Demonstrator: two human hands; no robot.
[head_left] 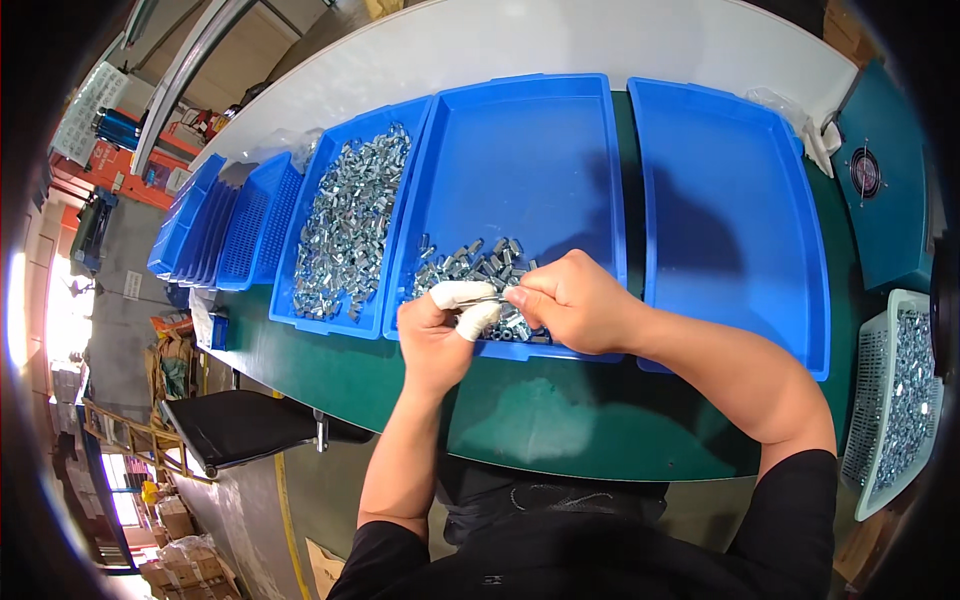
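My left hand (432, 345) has white covers on its thumb and forefinger, and they pinch a small silvery metal piece (498, 297). Its kind is too small to tell. From the other side, my right hand (588, 308) is closed with thumb and forefinger at the same piece. Both hands are over the front edge of the middle blue tray (520, 150). Beneath and behind them lies a heap of short, shiny metal pieces (480, 262), some with a hole through the end. My hands cover part of that heap.
A blue tray (283, 290) full of similar metal pieces stands left, beside blue baskets (262, 225). Another blue tray (740, 240) sits right. Beyond are a teal box with a fan (885, 180) and a pale basket of metal pieces (868, 420). The green tabletop (540, 420) curves nearest me.
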